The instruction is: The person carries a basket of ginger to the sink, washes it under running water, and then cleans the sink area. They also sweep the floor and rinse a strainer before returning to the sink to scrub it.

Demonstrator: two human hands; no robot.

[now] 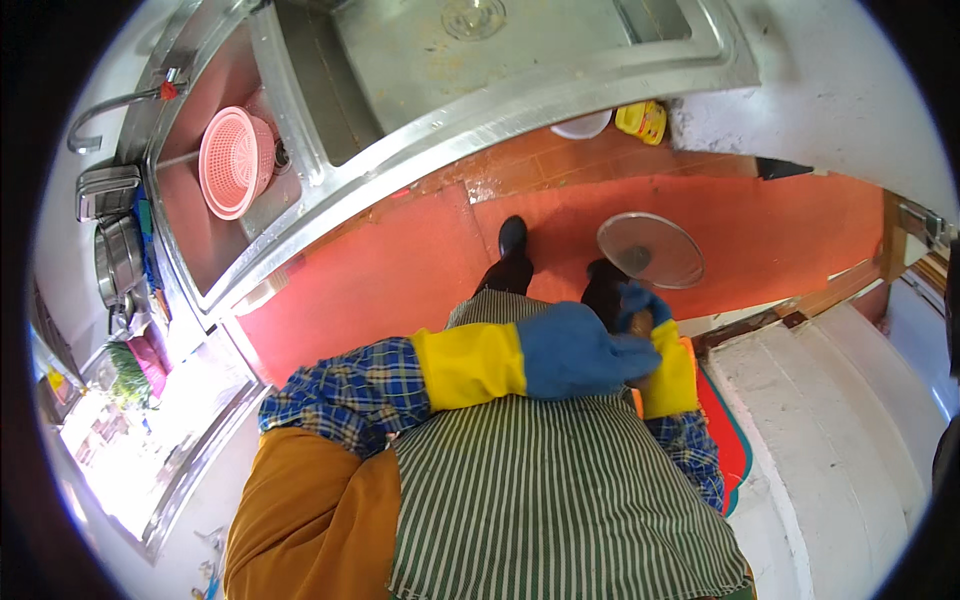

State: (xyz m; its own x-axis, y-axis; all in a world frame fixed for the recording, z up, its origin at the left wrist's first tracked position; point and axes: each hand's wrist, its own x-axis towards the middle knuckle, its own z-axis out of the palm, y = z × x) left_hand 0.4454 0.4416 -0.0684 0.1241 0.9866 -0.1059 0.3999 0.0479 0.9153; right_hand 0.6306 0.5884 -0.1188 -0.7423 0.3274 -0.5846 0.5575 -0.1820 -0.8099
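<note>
My left hand point(589, 352), in a blue rubber glove with a yellow cuff, reaches across my striped apron point(555, 480). Its blurred fingers are beside the yellow cuff of my right glove. My right hand point(637, 300) wears a matching glove, with its blue fingers bent. A small brown patch shows between these fingers and the cuff; what it is stays unclear. Just beyond the right fingers is a round see-through lid point(667, 251) with a metal rim and a dark middle. Whether the hand touches the lid cannot be told.
A steel sink point(420, 120) runs ahead of me. In its left basin sits a pink plastic colander point(238, 161) near the faucet point(112, 109). Red matting point(375, 277) covers the floor. A yellow container point(642, 122) stands below the counter. White steps point(810, 405) rise at right.
</note>
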